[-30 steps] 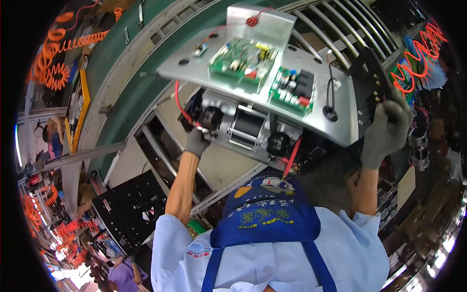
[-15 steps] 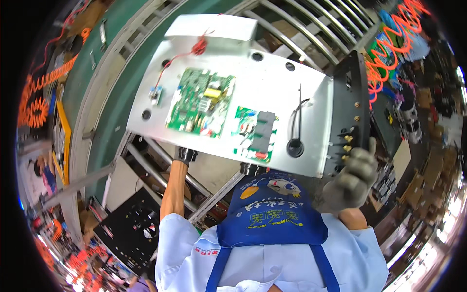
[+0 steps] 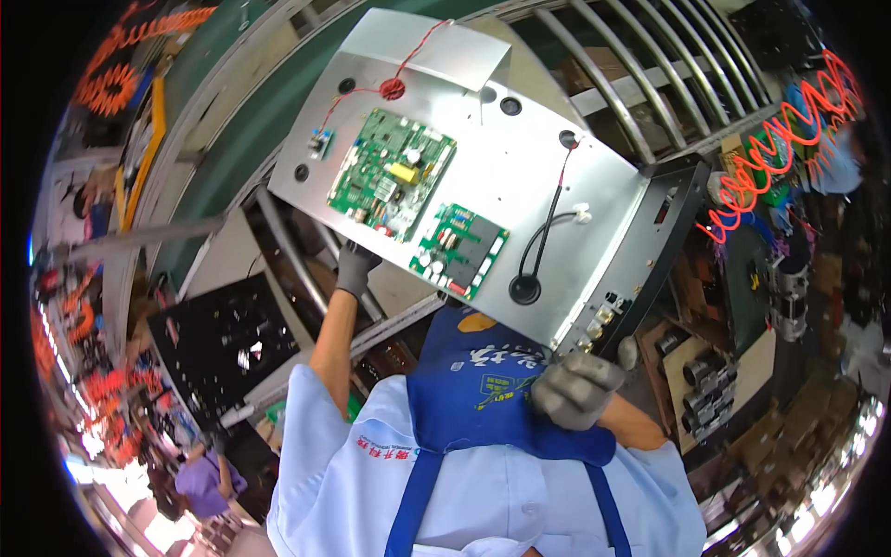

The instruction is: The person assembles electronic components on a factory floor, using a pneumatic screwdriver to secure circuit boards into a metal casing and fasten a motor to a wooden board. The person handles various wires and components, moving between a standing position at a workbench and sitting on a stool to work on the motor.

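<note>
A silvery sheet-metal chassis [image 3: 371, 213] lies tilted above the rails before me. It carries a larger green circuit board [image 3: 394, 176], a smaller green board [image 3: 459, 252], red wiring and a black cable [image 3: 543, 246] with a white connector. My left hand [image 3: 357, 267], dark-gloved, grips the chassis's near edge; its fingertips are hidden underneath. A black panel [image 3: 640, 269] stands along the right side, with brass fittings [image 3: 599, 325] at its near end. Beside that end is my right hand [image 3: 577, 388], grey-gloved, fingers curled and thumb apart. What it holds, if anything, is hidden; contact with the panel is unclear.
Metal rollers [image 3: 603, 70] run behind the chassis. A coiled red air hose [image 3: 780, 139] hangs at right, near a tray of dark cylindrical parts [image 3: 710, 395]. A black plate [image 3: 223, 343] lies left; a person in purple [image 3: 206, 483] is beyond it.
The chassis has turned clockwise, its right end swinging toward me. My right hand has moved left and nearer my body. The view has shifted too.
</note>
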{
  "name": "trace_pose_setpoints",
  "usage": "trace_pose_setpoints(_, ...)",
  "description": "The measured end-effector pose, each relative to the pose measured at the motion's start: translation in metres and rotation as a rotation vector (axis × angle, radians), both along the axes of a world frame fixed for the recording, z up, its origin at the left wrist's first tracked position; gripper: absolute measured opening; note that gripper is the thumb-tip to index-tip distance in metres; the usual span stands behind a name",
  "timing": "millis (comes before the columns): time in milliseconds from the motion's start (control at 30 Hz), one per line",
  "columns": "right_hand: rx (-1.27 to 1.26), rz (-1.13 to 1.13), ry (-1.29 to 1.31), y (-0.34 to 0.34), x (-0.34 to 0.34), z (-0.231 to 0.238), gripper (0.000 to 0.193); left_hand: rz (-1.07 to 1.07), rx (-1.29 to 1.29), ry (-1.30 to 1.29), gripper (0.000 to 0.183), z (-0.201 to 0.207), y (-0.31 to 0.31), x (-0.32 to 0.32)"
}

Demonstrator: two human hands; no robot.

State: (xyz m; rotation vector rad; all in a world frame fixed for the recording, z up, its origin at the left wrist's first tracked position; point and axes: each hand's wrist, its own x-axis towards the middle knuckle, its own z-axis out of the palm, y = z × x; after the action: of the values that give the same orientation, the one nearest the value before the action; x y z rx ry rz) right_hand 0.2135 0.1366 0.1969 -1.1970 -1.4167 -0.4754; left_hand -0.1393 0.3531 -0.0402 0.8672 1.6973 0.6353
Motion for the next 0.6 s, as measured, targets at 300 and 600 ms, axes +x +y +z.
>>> trace_pose_setpoints(300,-0.206,0.338,-0.200,-0.011,0.042,0.018,0.015,-0.395,0.786,0.631,0.036,0.118,-0.137,0.145)
trace_pose_setpoints(600,-0.177,0.373,-0.218,-0.016,0.045,0.018,0.011,0.111,0.587,-0.015,0.034,0.079,-0.120,0.171)
